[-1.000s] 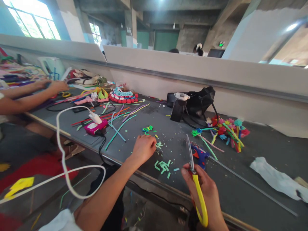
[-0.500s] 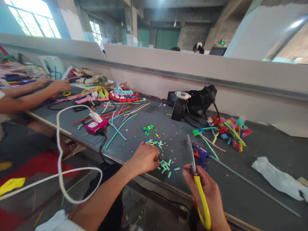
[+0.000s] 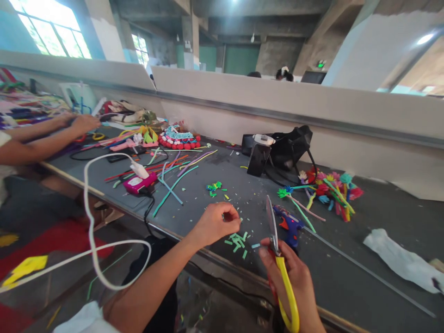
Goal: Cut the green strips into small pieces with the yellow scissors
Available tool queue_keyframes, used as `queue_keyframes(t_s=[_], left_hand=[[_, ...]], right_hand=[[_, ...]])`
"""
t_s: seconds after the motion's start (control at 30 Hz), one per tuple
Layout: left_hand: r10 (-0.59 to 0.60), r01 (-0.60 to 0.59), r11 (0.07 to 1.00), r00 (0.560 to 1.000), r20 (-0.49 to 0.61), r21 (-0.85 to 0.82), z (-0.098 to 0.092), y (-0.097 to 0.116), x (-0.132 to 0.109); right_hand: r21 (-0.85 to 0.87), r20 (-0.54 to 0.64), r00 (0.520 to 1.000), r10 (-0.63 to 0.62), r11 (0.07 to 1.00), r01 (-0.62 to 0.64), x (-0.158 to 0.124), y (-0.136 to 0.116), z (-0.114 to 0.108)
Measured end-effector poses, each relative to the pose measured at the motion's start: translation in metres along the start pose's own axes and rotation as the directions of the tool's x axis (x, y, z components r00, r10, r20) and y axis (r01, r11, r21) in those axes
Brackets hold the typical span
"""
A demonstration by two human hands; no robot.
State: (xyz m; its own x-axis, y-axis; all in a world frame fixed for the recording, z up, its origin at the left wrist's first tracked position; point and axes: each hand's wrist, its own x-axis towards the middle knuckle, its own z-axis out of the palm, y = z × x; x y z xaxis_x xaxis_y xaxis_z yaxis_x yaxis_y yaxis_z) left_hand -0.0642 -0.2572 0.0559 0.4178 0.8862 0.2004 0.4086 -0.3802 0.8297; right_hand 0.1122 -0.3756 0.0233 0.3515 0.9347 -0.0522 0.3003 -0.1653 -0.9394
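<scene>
My left hand (image 3: pixel 218 224) hovers low over the table with its fingers curled and thumb and fingertips close together. What it pinches, if anything, is too small to make out. Just below its fingertips lies a pile of short light-green cut pieces (image 3: pixel 237 240), with one light-blue piece (image 3: pixel 255 245) beside it. My right hand (image 3: pixel 294 277) grips scissors (image 3: pixel 287 286) with a yellow handle, blades pointing up and away and looking closed. A small heap of green, blue and yellow pieces (image 3: pixel 214 186) sits beyond my left hand.
A blue glue gun (image 3: pixel 291 226) lies right of the scissor blades, near a long grey rod (image 3: pixel 371 272). Behind are colourful pipe-cleaner flowers (image 3: pixel 335 189) and a black bag (image 3: pixel 289 145). A white cable (image 3: pixel 87 199) loops at left from a pink plug block (image 3: pixel 139 182). A co-worker's hands (image 3: pixel 81 124) work far left.
My left hand has shifted right from the farther light-green bits toward the nearer pile, its fist loosening into a pinch. The scissors in my right hand have moved slightly left.
</scene>
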Motion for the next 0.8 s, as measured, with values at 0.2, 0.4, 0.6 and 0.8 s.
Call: queue_keyframes(t_s=[0.2,0.4,0.6,0.8], left_hand=[[0.02,0.028,0.955,0.987,0.158,-0.295,0.018,0.017,-0.013],[0.063,-0.003,0.957,0.979,0.195,-0.291,0.03,0.012,-0.017],[0.089,-0.04,0.974,0.972,0.215,-0.224,0.03,0.011,-0.017],[0.185,-0.156,0.977,0.958,0.218,-0.145,0.031,0.009,-0.018]], right_hand=[[0.199,0.079,0.996,0.046,0.978,-0.061,-0.004,-0.01,0.008],[0.256,0.088,0.994,0.07,0.962,-0.091,-0.007,-0.013,0.011],[0.33,0.086,0.995,0.057,0.941,-0.082,-0.009,-0.015,0.01],[0.233,0.064,0.998,0.007,0.972,-0.022,-0.008,-0.016,0.008]])
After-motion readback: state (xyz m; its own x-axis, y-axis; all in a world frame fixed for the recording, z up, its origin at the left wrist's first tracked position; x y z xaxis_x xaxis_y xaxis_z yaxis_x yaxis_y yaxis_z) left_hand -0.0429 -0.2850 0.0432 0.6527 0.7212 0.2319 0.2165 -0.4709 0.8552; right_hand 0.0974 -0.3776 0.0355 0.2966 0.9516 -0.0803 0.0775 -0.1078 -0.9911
